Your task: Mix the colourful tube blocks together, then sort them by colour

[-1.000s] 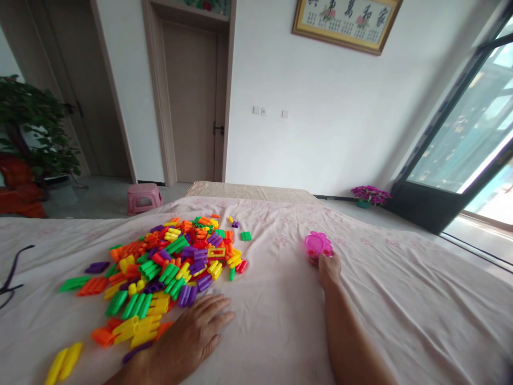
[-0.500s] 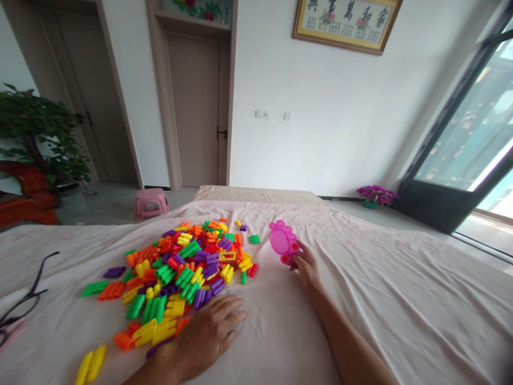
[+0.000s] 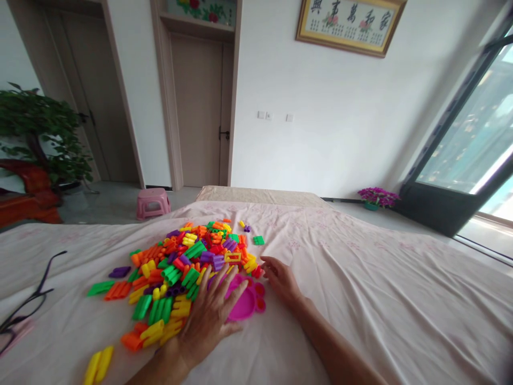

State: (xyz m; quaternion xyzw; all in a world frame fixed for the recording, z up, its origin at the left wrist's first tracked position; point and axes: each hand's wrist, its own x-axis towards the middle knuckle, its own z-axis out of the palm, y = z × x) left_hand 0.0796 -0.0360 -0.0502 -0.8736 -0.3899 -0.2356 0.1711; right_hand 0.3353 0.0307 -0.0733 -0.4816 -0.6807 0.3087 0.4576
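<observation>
Spreading wide toward the viewer, a cloth-covered desk carries everything within reach. Left of its middle sprawls a mixed heap of plastic pieces in green, orange, yellow, purple and red. The left hand reaches over the heap's near right side, its grip spread with fingers apart, partly covering a pink paw-shaped tray (whether it touches the tray, I cannot tell). That tray lies against the heap's near right edge, between the two hands. The right hand is just to the far right of it, fingertips close to some red pieces; whether that grip is clamped on one cannot be told. Smallest are the tray's side cups, two showing orange-red. Judging from this, the work looks barely begun: the large hollow shows no pieces where visible, and nearly everything is heaped outside.
</observation>
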